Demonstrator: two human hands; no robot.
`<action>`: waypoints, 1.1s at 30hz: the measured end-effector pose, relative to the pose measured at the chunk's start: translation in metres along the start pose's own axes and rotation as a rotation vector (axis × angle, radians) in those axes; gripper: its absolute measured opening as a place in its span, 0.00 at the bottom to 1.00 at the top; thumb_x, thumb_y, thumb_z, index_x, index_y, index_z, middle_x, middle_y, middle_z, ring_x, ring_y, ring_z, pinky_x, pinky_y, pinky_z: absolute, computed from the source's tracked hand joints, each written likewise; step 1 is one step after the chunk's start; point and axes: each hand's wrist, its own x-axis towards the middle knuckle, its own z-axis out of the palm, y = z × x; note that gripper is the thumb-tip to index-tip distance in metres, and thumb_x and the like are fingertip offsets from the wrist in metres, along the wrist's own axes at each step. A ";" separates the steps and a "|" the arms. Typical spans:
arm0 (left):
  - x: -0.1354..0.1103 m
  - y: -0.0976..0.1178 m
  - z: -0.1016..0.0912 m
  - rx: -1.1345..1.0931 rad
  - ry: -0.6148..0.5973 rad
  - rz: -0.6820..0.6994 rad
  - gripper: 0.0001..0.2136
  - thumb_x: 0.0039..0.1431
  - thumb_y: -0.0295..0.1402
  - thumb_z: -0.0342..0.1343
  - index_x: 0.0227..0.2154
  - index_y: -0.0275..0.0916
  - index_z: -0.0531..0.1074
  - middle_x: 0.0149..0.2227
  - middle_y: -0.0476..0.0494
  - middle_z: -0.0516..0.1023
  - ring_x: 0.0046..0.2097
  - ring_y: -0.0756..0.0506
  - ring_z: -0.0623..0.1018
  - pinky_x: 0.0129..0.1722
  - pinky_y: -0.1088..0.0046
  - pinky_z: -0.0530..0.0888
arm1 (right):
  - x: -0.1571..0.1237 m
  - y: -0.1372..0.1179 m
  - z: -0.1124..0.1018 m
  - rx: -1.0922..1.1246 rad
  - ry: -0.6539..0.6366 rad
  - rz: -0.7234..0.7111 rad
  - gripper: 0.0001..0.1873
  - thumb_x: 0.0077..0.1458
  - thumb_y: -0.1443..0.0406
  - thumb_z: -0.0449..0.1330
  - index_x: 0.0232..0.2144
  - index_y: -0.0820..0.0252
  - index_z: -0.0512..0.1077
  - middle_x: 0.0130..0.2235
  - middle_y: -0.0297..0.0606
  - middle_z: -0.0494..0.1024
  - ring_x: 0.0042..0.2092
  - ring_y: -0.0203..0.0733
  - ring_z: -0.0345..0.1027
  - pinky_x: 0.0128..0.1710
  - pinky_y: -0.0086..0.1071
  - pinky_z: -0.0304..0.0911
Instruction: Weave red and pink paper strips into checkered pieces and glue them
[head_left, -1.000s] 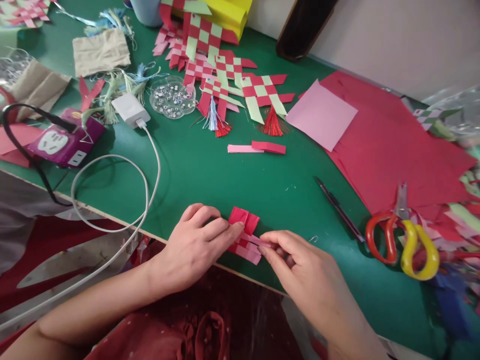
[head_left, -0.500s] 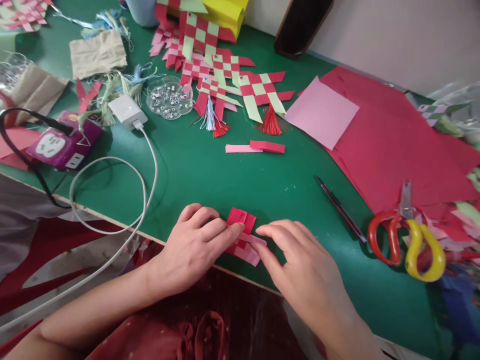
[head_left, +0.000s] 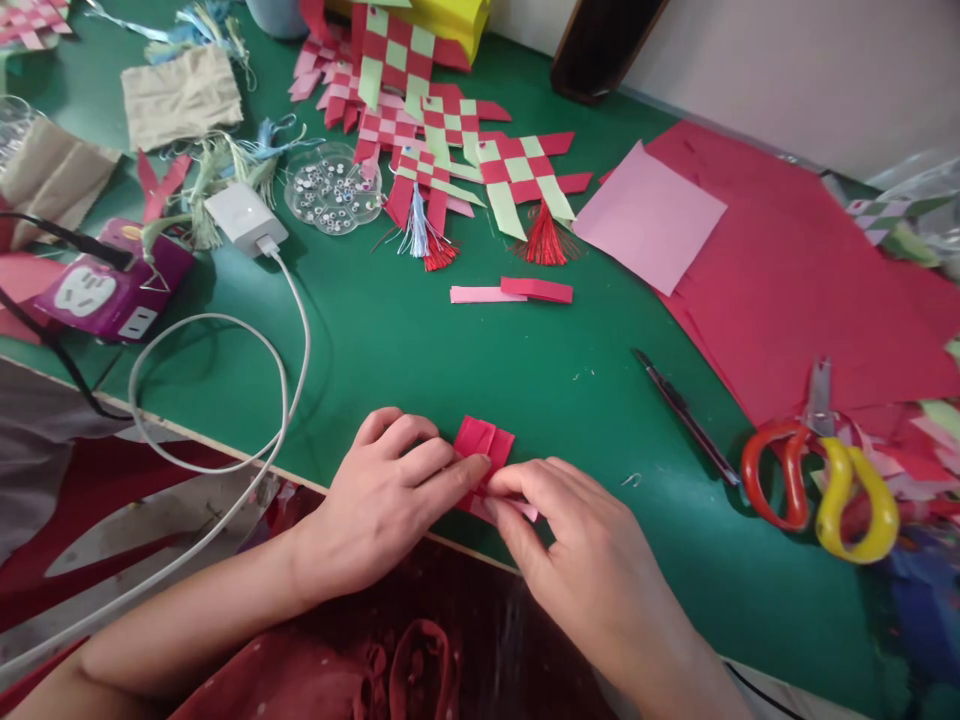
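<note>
A small woven piece of red and pink paper strips (head_left: 484,445) lies at the near edge of the green table (head_left: 450,350). My left hand (head_left: 390,495) presses on its left side, fingers curled and fingertips on the paper. My right hand (head_left: 577,540) covers its right half, thumb and fingers pinched on the pink strips, most of which are hidden under it. Only the red upper loops still show.
Loose pink and red strips (head_left: 510,292) lie further up the table. A dark pen (head_left: 686,418) and red-and-yellow scissors (head_left: 821,475) are at right by red paper sheets (head_left: 787,270). Finished woven pieces (head_left: 450,140), a dish of googly eyes (head_left: 331,187), charger (head_left: 244,217) and cable sit left.
My right hand has slid left onto the woven piece and closed on its pink strips, hiding them. My left hand has stayed put. The view has shifted slightly.
</note>
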 end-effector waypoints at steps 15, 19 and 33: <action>0.001 -0.001 -0.001 -0.043 0.032 -0.002 0.12 0.72 0.29 0.41 0.42 0.37 0.71 0.37 0.47 0.77 0.43 0.44 0.70 0.47 0.62 0.61 | 0.028 0.015 0.008 -0.188 0.030 0.129 0.01 0.59 0.66 0.61 0.35 0.56 0.70 0.35 0.34 0.77 0.38 0.42 0.72 0.36 0.34 0.64; 0.001 -0.001 0.000 -0.053 0.033 -0.004 0.11 0.72 0.29 0.43 0.43 0.37 0.71 0.37 0.48 0.77 0.44 0.44 0.70 0.47 0.62 0.61 | 0.028 0.014 0.010 -0.199 0.045 0.133 0.02 0.59 0.66 0.60 0.32 0.55 0.70 0.33 0.34 0.76 0.37 0.41 0.70 0.37 0.34 0.62; 0.000 -0.001 0.000 -0.035 0.038 -0.004 0.09 0.70 0.29 0.48 0.47 0.36 0.71 0.38 0.45 0.78 0.42 0.44 0.71 0.46 0.62 0.63 | 0.008 0.016 0.014 -0.041 0.251 -0.054 0.04 0.60 0.69 0.59 0.34 0.57 0.73 0.34 0.36 0.79 0.37 0.39 0.71 0.40 0.35 0.67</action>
